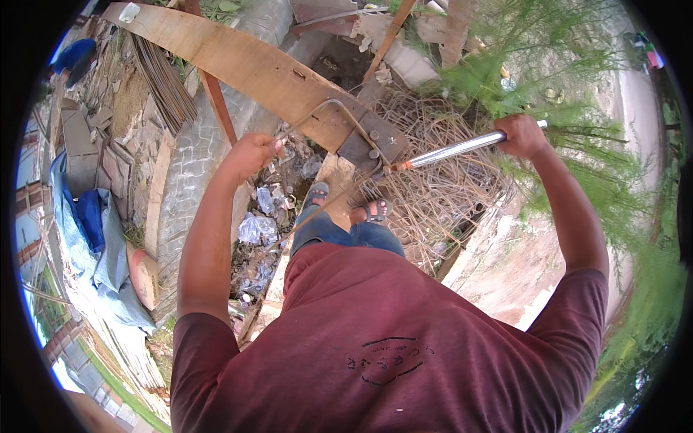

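My left hand (254, 154) is closed around one end of a thin bent steel rod (336, 102). The rod rises from my fingers, turns down past the pegs of a metal bending plate (355, 149), and another stretch of it slants toward my feet. The plate sits on the near end of a long curved-looking wooden board (242, 61). In my right hand (522, 136), fingers wrapped round it, is a silver pipe handle (456, 152). Its orange-brown end meets the rod beside the pegs.
Under the pipe lies a tangled heap of bent steel rods (447, 187). Green branches (577, 137) hang around my right hand. Straight rods (162, 86), a blue tarp (108, 252) and a sack (143, 278) are at left. My sandalled feet stand amid rubble and plastic bags (257, 229).
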{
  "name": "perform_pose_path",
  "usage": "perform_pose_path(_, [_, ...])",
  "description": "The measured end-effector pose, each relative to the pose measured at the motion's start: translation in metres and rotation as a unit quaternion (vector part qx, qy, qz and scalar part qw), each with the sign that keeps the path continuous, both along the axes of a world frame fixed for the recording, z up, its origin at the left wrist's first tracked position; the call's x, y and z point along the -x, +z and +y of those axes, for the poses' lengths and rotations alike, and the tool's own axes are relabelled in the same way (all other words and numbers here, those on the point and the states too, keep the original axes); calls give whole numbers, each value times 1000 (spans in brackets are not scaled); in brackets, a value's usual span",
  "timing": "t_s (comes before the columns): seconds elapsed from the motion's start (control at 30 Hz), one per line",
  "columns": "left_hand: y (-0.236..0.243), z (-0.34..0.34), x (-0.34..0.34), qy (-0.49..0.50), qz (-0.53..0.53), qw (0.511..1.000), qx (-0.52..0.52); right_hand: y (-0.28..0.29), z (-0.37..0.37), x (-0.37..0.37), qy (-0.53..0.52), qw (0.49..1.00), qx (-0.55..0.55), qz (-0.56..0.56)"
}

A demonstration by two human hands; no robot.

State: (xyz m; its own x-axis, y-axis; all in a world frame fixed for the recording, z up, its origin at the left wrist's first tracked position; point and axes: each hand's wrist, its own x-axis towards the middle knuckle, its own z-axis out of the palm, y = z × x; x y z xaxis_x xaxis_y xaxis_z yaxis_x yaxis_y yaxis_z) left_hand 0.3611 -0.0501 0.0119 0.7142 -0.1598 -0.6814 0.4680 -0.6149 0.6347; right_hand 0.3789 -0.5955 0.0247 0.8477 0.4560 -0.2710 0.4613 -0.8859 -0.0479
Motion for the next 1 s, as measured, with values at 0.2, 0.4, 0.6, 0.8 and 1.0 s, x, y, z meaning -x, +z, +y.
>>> perform_pose_path(0.2, [-4, 5, 2, 6, 20, 1000, 22, -3, 5, 45, -48, 996, -48, -64])
perform_pose_path(0.4, [-14, 12, -1, 8, 20, 997, 69, -11, -18, 53, -176, 980, 7, -91])
perform_pose_path(0.6, [-22, 17, -4, 0, 19, 996, 91, -13, 2, 109, -269, 948, 16, -170])
perform_pose_path(0.8, [-23, 10, -8, -25, -4, 992, 123, -18, 73, 248, -429, 866, 26, -256])
perform_pose_path(1.0, [-35, 18, -8, -37, 18, 988, 146, -4, 259, 357, -642, 748, -89, -143])
